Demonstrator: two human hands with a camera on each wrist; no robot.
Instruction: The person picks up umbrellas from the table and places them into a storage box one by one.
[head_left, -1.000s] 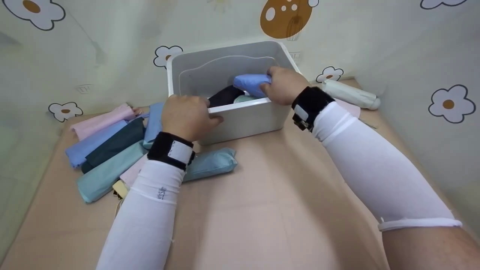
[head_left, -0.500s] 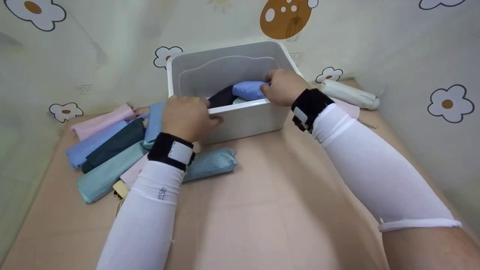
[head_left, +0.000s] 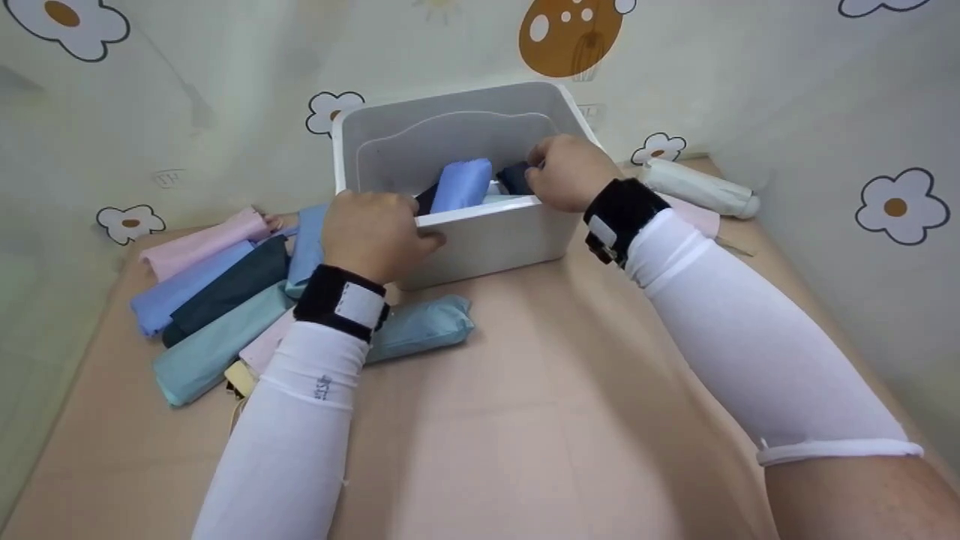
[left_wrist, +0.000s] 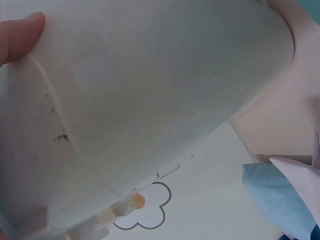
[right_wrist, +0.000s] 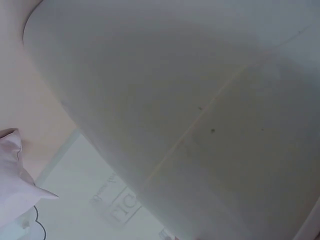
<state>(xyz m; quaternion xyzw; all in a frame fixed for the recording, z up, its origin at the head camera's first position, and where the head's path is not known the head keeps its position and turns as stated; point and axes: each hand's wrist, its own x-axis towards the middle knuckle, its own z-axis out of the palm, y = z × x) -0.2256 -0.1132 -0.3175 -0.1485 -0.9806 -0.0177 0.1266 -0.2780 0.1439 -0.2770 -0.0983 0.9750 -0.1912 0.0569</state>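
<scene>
A white plastic bin [head_left: 487, 232] stands at the back middle of the pink table. My left hand [head_left: 375, 232] grips its near left rim; in the left wrist view my thumb [left_wrist: 20, 35] presses on the bin's wall [left_wrist: 150, 100]. A light blue folded umbrella [head_left: 459, 186] leans tilted inside the bin beside a dark one [head_left: 427, 199]. My right hand [head_left: 566, 172] reaches over the bin's right side, its fingertips at a dark navy umbrella [head_left: 514, 176]; the fingers are hidden. The right wrist view shows only the bin wall [right_wrist: 200, 100].
Several folded umbrellas lie in a pile left of the bin: pink [head_left: 202, 240], blue [head_left: 187, 281], dark teal [head_left: 232, 289], light teal [head_left: 217, 341]. Another teal one [head_left: 420, 330] lies in front of the bin. A white umbrella [head_left: 701, 187] lies at the right back. Flowered walls enclose the table.
The light blue umbrella has left my right hand and dropped into the bin, where it now leans towards the left. The right hand stayed at the right rim. The left hand has not moved.
</scene>
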